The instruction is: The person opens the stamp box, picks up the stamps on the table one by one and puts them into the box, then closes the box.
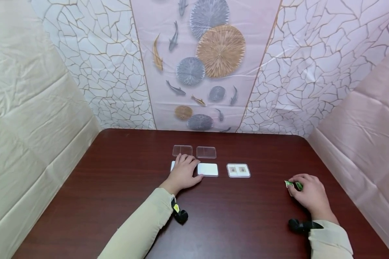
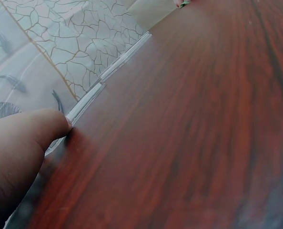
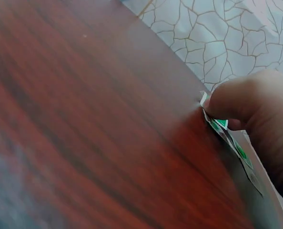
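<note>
Over the left end of a row of flat cases, my left hand point(image 1: 183, 172) rests with its fingers loosely spread. It covers most of one white case point(image 1: 172, 164), and its thumb lies at the near edge of a second white case point(image 1: 208, 169). A third clear case point(image 1: 238, 175) holds a white insert with two small stamp-like pieces. Out to the right, my right hand point(image 1: 309, 190) pinches thin green-and-white paper pieces point(image 1: 289, 183) between thumb and fingers. In the right wrist view these paper pieces point(image 3: 241, 153) hang below the thumb, close over the table.
Two clear plastic lids point(image 1: 182, 150) lie side by side behind the cases. The dark red wooden table point(image 1: 233, 216) ends at a patterned cloth wall point(image 1: 194, 100) at the back. Pale cloth panels point(image 1: 45, 144) flank both sides. Each wrist wears a black strap with a camera.
</note>
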The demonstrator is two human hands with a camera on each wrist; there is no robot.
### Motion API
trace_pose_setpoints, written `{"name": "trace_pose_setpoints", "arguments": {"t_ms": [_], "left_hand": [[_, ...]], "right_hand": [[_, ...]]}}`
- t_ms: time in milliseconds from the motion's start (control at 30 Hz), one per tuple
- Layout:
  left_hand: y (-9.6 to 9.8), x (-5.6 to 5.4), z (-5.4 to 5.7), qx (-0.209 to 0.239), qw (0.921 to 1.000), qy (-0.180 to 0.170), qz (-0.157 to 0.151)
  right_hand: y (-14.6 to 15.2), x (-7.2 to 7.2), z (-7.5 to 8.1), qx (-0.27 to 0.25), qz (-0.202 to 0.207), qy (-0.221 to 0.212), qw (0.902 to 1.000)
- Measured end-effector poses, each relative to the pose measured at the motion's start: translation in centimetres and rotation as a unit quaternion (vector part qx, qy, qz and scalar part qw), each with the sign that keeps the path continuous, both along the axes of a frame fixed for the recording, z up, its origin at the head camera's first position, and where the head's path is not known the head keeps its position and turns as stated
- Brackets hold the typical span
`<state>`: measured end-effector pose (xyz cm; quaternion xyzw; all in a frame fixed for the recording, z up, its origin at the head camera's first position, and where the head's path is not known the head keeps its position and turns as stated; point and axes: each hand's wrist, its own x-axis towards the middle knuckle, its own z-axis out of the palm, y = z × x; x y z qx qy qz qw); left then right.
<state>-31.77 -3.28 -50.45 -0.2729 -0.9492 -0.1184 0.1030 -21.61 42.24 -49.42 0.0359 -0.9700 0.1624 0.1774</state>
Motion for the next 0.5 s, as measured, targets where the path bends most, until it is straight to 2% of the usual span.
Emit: {"name": "trace_pose_setpoints", "arguments": {"t_ms": [500], "left_hand": [[-0.01, -0.15, -0.11, 0.009, 0.9999, 0.005, -0.002]], "right_hand": [[-0.81, -0.31, 0.27, 0.031, 0.0, 0.023, 0.9993]]}}
